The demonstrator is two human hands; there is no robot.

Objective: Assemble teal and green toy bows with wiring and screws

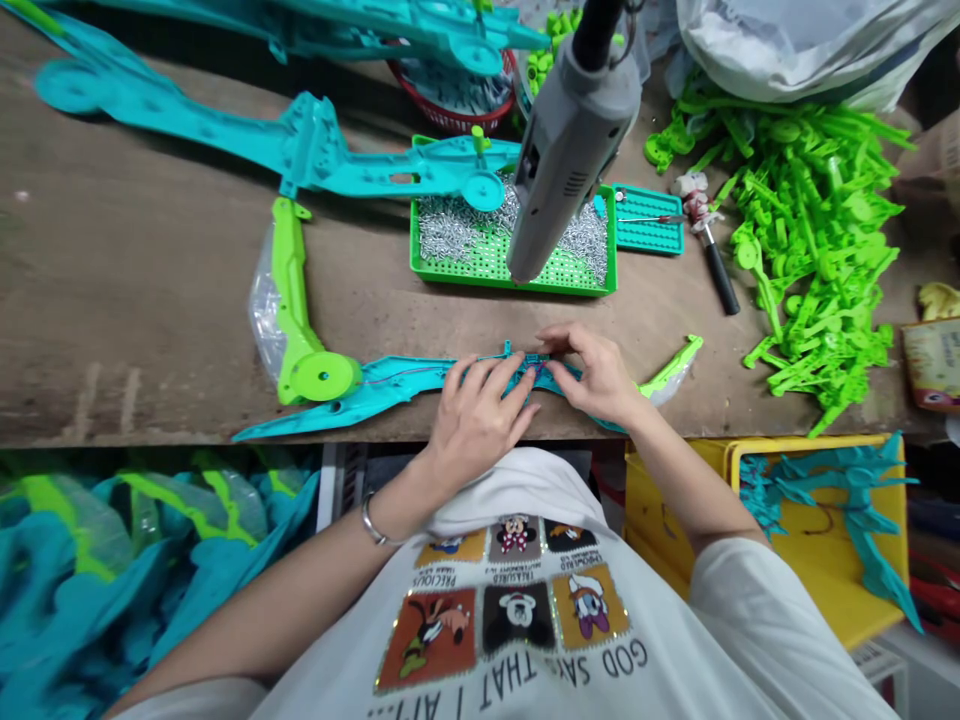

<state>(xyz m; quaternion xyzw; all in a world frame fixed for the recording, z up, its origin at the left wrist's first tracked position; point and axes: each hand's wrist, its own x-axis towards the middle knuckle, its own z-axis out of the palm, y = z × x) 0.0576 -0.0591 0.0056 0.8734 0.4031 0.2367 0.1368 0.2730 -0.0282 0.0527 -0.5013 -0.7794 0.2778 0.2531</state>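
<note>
A blue plastic toy bow half [409,380] lies along the table's front edge, its inner side up. A green arm with a round hub [324,376] is fitted at its left, and a smaller green arm [670,370] shows at its right. Thin purple string [382,379] runs along the blue shell to the middle. My left hand [480,410] presses on the shell, fingers curled over it near the centre. My right hand [596,375] pinches the purple string beside a small block on the shell; the fingertips partly hide it.
A grey electric screwdriver [574,150] hangs above a green basket [517,282] of screws. Another blue bow half [225,130] lies behind at left. A blue tray [651,240], a black-handled tool [720,270], piled green parts [817,250] and a yellow bin [679,500] are at right.
</note>
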